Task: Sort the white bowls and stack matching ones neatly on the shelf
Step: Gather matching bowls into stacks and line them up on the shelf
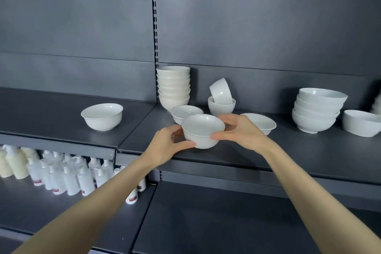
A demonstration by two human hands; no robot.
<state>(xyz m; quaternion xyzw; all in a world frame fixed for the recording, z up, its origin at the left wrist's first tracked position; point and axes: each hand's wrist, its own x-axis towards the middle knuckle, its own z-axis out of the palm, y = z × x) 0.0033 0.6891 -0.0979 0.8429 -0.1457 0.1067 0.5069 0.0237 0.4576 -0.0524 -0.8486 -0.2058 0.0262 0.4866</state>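
Dark grey metal shelving fills the view, and on its middle shelf (309,156) white bowls stand in groups. Near the front edge a person grips a small white bowl (203,130) upright with both hands: the left hand (167,146) curls round its left side, and the right hand (243,132) clasps its right side, thumb in front. Whether its foot touches the shelf cannot be told. Just behind it sits a second small bowl (185,112), before a tall stack (173,86). A tilted bowl (221,90) leans inside another (221,108). A lone bowl (102,116) stands to the left, a wider stack (317,109) to the right. White bottles (61,175) crowd the shelf below.
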